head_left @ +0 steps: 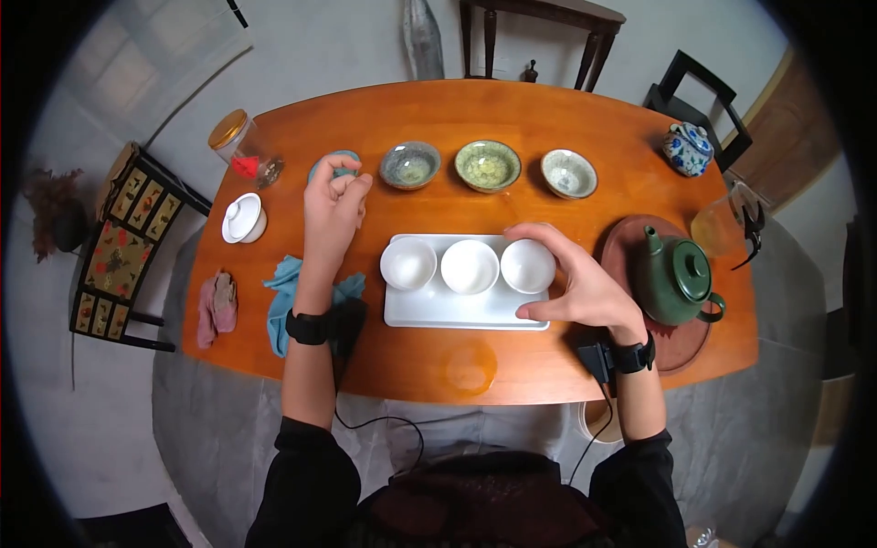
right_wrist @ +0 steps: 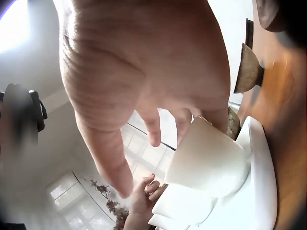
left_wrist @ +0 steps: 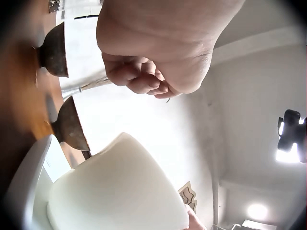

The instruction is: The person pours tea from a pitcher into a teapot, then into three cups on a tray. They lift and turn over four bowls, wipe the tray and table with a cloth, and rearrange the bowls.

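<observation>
Three white cups stand in a row on a white tray: left cup, middle cup and right cup. My right hand is spread around the right cup, thumb toward the front and fingers behind; whether a finger touches it is unclear. In the right wrist view the thumb stands away from that cup. My left hand is raised left of the tray, fingers loosely curled and holding nothing, partly covering a small teal bowl. A white cup shows large in the left wrist view.
Three bowls line the back. At right are a green teapot on a round brown tray, a glass pitcher and a patterned jar. Leftward lie a lidded bowl, glass jar and cloths.
</observation>
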Demonstrator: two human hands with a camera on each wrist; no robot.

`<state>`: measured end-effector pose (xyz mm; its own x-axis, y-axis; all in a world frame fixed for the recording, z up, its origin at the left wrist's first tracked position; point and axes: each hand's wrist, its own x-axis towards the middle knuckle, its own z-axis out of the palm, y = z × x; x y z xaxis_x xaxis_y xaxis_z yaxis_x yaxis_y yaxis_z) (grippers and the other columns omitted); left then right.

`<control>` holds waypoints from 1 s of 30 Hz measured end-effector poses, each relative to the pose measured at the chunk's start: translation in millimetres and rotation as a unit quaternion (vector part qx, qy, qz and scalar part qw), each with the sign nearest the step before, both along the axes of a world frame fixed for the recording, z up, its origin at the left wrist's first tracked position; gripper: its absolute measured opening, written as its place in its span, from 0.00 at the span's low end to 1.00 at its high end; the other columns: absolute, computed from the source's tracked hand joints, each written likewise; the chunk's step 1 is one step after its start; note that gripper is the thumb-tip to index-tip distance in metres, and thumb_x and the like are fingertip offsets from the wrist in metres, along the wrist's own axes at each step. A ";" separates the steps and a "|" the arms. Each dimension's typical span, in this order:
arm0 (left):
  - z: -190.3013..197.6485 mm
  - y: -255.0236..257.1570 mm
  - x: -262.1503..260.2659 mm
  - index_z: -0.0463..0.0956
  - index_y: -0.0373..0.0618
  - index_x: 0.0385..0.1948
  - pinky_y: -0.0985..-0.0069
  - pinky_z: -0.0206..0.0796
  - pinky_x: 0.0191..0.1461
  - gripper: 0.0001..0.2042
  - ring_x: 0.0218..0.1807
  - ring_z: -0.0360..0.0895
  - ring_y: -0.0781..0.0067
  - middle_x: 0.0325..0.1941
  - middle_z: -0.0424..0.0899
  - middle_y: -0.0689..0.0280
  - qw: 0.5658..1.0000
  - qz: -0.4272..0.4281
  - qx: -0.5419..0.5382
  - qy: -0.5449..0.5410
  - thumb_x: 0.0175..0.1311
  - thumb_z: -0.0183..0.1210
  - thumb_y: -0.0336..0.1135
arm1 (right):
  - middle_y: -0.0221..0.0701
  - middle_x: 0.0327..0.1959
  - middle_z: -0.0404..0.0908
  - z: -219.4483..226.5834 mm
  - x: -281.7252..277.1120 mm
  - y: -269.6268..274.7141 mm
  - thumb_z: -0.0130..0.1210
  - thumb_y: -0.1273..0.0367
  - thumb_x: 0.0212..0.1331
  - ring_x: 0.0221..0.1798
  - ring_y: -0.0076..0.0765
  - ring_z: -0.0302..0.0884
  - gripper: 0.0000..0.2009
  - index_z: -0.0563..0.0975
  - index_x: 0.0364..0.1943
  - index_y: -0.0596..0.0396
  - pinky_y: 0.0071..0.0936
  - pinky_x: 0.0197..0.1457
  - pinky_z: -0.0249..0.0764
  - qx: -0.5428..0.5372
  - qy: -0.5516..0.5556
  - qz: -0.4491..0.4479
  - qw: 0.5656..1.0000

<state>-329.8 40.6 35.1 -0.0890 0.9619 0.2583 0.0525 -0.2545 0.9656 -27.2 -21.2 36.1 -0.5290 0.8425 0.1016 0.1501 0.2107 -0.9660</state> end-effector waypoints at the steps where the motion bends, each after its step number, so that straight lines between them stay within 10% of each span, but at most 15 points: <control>1: 3.6 0.4 -1.8 0.69 0.45 0.39 0.87 0.46 0.17 0.04 0.15 0.57 0.89 0.16 0.65 0.76 1.000 0.002 -0.001 0.005 0.66 0.53 0.27 | 0.34 0.57 0.72 0.0 -0.3 -0.3 0.69 0.76 0.37 0.62 0.36 0.67 0.36 0.70 0.59 0.54 0.29 0.66 0.62 0.018 -0.026 -0.001 1.000; 17: 13.1 -69.3 -77.2 0.76 0.38 0.40 0.86 0.65 0.35 0.08 0.30 0.73 0.86 0.29 0.78 0.71 0.968 0.033 -0.089 0.232 0.62 0.61 0.28 | 0.42 0.49 0.75 -1.5 -1.3 -0.2 0.65 0.79 0.40 0.54 0.53 0.73 0.32 0.70 0.57 0.55 0.38 0.57 0.71 0.105 -0.117 -0.035 0.987; 20: 5.9 -92.7 -80.4 0.78 0.35 0.41 0.73 0.68 0.53 0.13 0.48 0.79 0.62 0.46 0.80 0.55 0.906 0.077 -0.048 0.413 0.55 0.64 0.30 | 0.39 0.50 0.75 -3.3 -1.2 0.1 0.65 0.79 0.41 0.53 0.47 0.75 0.32 0.70 0.57 0.56 0.33 0.53 0.73 0.113 -0.131 -0.035 0.984; 24: -13.2 -117.3 -82.2 0.68 0.35 0.61 0.62 0.55 0.70 0.26 0.70 0.61 0.44 0.69 0.62 0.45 0.843 0.040 -0.157 0.513 0.64 0.59 0.41 | 0.42 0.49 0.75 -1.0 -1.7 0.1 0.65 0.78 0.41 0.52 0.51 0.74 0.31 0.70 0.57 0.56 0.36 0.54 0.73 0.122 -0.133 -0.043 0.983; 30: -27.9 -132.1 -74.2 0.59 0.33 0.67 0.60 0.44 0.75 0.28 0.76 0.47 0.43 0.74 0.51 0.42 0.821 0.032 -0.154 0.550 0.71 0.47 0.44 | 0.44 0.50 0.75 -1.3 -1.1 0.6 0.65 0.76 0.42 0.53 0.55 0.74 0.31 0.70 0.56 0.56 0.39 0.57 0.72 0.114 -0.129 -0.052 0.984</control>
